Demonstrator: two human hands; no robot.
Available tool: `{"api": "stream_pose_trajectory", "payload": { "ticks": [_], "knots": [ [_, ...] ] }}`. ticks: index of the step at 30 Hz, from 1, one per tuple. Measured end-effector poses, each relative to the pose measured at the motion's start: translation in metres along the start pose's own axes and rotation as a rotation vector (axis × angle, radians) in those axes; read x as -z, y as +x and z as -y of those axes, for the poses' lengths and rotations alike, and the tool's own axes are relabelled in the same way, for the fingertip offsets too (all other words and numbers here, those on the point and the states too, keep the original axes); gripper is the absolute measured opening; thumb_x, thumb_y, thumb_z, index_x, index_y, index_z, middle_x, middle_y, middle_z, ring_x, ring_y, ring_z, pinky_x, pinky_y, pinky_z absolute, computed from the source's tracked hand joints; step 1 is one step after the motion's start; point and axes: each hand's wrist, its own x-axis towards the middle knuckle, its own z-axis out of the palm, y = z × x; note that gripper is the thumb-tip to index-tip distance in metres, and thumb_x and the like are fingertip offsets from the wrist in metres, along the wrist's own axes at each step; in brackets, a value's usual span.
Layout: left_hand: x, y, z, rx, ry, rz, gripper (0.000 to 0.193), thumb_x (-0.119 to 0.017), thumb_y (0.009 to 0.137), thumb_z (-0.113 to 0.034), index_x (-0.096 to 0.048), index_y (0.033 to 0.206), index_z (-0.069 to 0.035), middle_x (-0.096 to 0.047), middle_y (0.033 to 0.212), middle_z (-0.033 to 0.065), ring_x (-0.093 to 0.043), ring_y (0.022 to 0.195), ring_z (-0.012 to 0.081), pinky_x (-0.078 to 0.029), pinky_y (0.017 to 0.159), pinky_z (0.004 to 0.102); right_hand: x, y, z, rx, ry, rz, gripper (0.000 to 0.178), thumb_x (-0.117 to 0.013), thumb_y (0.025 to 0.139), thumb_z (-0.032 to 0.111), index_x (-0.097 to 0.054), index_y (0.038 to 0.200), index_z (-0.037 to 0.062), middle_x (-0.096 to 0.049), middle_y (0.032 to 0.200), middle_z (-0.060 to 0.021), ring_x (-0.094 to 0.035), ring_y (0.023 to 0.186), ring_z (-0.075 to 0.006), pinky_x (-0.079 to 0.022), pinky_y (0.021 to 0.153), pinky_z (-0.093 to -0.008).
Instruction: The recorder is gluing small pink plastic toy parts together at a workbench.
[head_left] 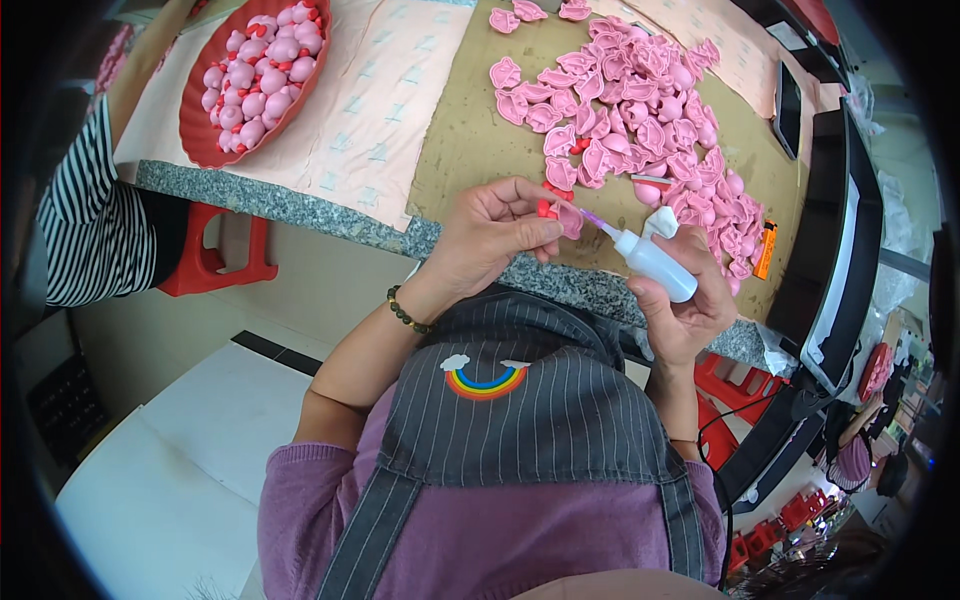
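My left hand is closed, pinching a small pink moulded piece with a red part beside it at the fingertips. In my right hand is a white squeeze bottle, tilted so its thin purple nozzle points up and left, close to the pink piece. I cannot tell whether the nozzle tip touches it. A crumpled white tissue shows just behind the bottle. Beyond my hands lies a heap of similar pink moulded pieces, with a few red parts among them.
At the far left, a red scalloped tray holds pink round pieces with red parts. An orange box-like object lies beside the heap, and a dark phone at the right. Another person's striped sleeve is at the left, near a red stool.
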Motion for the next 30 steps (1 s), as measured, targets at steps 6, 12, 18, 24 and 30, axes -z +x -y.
{"api": "stream_pose_trajectory", "payload": {
  "ticks": [6, 12, 18, 24, 30],
  "knots": [
    [0.005, -0.001, 0.003, -0.007, -0.027, 0.036, 0.038, -0.055, 0.085, -0.002, -0.048, 0.122, 0.000, -0.060, 0.103, 0.0145, -0.059, 0.076, 0.0141, -0.049, 0.064, 0.0252, 0.000, 0.002, -0.001, 0.025, -0.022, 0.048, 0.034, -0.077, 0.066, 0.014, -0.060, 0.088, -0.0054, -0.053, 0.071, -0.0052, -0.044, 0.066, -0.0142, -0.033, 0.062, -0.0262],
    [-0.010, -0.002, -0.008, 0.036, -0.033, -0.036, 0.040, -0.049, 0.089, -0.003, -0.041, 0.127, 0.002, -0.048, 0.124, 0.0180, -0.060, 0.093, 0.0205, -0.050, 0.081, 0.0274, -0.002, -0.001, -0.003, -0.055, 0.037, -0.007, 0.034, -0.077, 0.066, 0.015, -0.061, 0.089, -0.0043, -0.054, 0.070, -0.0041, -0.041, 0.065, -0.0141, -0.032, 0.062, -0.0273],
    [-0.005, -0.002, -0.011, 0.088, -0.005, -0.001, 0.038, -0.049, 0.089, -0.006, -0.042, 0.126, 0.003, -0.051, 0.121, 0.0178, -0.061, 0.090, 0.0203, -0.051, 0.078, 0.0296, -0.003, -0.001, -0.004, -0.056, 0.104, -0.039, 0.035, -0.077, 0.067, 0.018, -0.061, 0.089, -0.0043, -0.055, 0.070, -0.0042, -0.042, 0.065, -0.0141, -0.033, 0.063, -0.0274],
    [0.000, -0.003, -0.003, 0.065, -0.039, 0.002, 0.038, -0.053, 0.087, -0.007, -0.045, 0.123, 0.002, -0.055, 0.115, 0.0155, -0.061, 0.082, 0.0157, -0.052, 0.073, 0.0279, -0.002, 0.002, -0.002, -0.031, 0.020, -0.004, 0.033, -0.077, 0.067, 0.018, -0.061, 0.086, -0.0042, -0.054, 0.067, -0.0045, -0.042, 0.064, -0.0151, -0.033, 0.062, -0.0282],
    [0.000, -0.004, -0.002, 0.060, -0.022, -0.011, 0.039, -0.057, 0.085, -0.004, -0.047, 0.122, 0.002, -0.058, 0.111, 0.0147, -0.060, 0.080, 0.0140, -0.051, 0.071, 0.0268, -0.004, 0.004, 0.000, 0.005, -0.043, 0.000, 0.030, -0.076, 0.066, 0.016, -0.061, 0.081, -0.0041, -0.053, 0.065, -0.0054, -0.041, 0.062, -0.0161, -0.033, 0.061, -0.0287]
  ]
}}
